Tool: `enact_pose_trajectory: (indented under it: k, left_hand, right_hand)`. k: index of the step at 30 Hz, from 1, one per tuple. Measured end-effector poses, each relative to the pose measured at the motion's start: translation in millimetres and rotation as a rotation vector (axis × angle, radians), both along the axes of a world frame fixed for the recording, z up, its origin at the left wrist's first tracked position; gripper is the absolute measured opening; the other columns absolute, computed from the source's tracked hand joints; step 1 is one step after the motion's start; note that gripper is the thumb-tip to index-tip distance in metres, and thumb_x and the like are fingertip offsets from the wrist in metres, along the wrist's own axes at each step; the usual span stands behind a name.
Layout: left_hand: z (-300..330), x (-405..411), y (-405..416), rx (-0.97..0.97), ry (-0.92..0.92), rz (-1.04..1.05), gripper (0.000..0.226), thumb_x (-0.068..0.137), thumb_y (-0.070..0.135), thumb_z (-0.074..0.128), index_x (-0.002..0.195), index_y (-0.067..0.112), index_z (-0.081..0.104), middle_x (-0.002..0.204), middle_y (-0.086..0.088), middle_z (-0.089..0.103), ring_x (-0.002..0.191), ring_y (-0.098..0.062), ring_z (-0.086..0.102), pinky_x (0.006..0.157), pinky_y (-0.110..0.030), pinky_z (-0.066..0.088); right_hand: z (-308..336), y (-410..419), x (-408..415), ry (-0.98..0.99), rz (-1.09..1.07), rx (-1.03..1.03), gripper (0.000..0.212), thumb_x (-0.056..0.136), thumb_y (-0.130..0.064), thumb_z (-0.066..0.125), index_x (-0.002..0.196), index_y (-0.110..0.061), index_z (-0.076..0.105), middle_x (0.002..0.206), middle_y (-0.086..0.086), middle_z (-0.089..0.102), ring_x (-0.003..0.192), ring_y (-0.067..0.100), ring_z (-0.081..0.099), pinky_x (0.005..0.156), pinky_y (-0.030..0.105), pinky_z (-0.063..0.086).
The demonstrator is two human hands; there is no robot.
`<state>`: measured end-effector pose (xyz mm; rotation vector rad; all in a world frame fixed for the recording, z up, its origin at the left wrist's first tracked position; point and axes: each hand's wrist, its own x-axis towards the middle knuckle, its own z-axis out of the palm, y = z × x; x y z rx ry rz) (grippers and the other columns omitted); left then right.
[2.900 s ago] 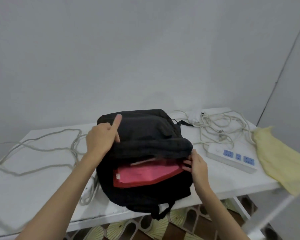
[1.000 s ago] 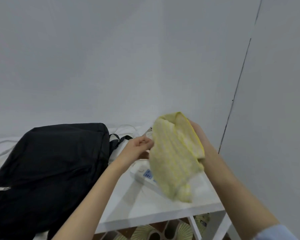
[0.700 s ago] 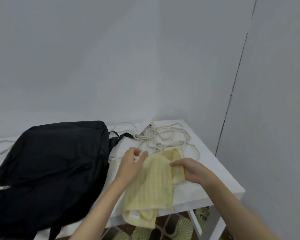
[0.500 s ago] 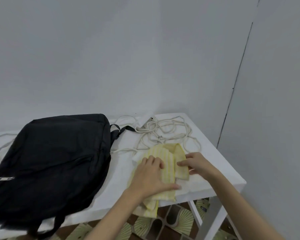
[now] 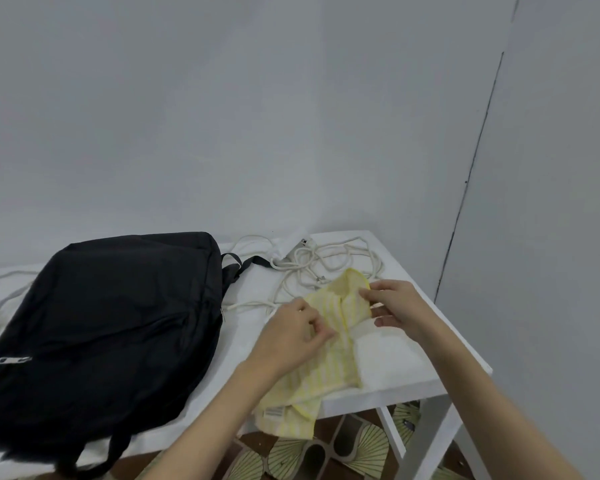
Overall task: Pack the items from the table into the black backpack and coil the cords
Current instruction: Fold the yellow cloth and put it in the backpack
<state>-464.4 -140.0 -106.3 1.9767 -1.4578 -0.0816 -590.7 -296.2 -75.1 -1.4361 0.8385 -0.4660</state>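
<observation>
A yellow striped cloth (image 5: 329,368) lies on the right part of the white table (image 5: 395,379), its lower end drooping over the front edge. My left hand (image 5: 291,337) pinches the cloth near its middle. My right hand (image 5: 392,306) pinches the cloth's upper right corner and lifts it slightly. The black backpack (image 5: 108,323) lies flat on the left, its zip closed. A tangle of white cord (image 5: 326,268) sits behind the cloth. The power strip is hidden under the cloth.
Another grey cord (image 5: 0,299) trails along the table's left side behind the backpack. The wall corner stands close on the right. Patterned floor tiles (image 5: 326,452) show below the table's front edge.
The cloth was lifted, then laid on the table over the power strip. My left hand went from pressing flat to pinching it, and my right hand raised its corner.
</observation>
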Motion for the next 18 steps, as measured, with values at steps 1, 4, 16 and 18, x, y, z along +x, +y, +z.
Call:
enact_pose_trajectory:
  k: [1,4,16,18]
  left_hand:
    - [4,-4,1,0.0,0.005,-0.005,0.029,0.076,0.048,0.07,0.07,0.026,0.054,0.084,0.01,0.049,0.077,-0.005,0.049,0.075,-0.025,0.044]
    - [-4,-27,2,0.147,-0.14,-0.112,0.044,0.065,0.06,0.073,0.082,0.027,0.05,0.09,0.011,0.049,0.081,-0.007,0.047,0.071,-0.024,0.041]
    - [-21,1,5,-0.249,0.448,0.12,0.017,0.093,0.024,0.056,0.084,0.01,0.058,0.071,0.003,0.053,0.065,-0.007,0.046,0.063,-0.024,0.038]
    - [2,12,4,-0.446,0.769,0.268,0.013,0.096,0.021,0.051,0.09,0.01,0.055,0.079,-0.005,0.057,0.073,-0.015,0.053,0.069,-0.031,0.042]
  right_hand:
    - [4,1,2,-0.049,-0.005,0.028,0.013,0.084,-0.007,0.067,0.095,-0.005,0.06,0.07,0.009,0.059,0.044,0.013,0.055,0.043,0.023,0.048]
    - [9,5,6,-0.141,-0.007,0.069,0.023,0.086,0.001,0.062,0.105,-0.009,0.052,0.075,0.014,0.059,0.046,0.017,0.061,0.047,0.026,0.054]
    - [-1,1,-8,-0.149,0.142,-0.245,0.025,0.078,0.008,0.067,0.1,-0.003,0.069,0.078,0.011,0.071,0.072,0.017,0.067,0.069,0.02,0.054]
    - [3,6,-7,-0.144,0.132,-0.385,0.01,0.075,-0.004,0.076,0.083,-0.008,0.072,0.07,0.005,0.069,0.061,0.012,0.06,0.054,0.017,0.048]
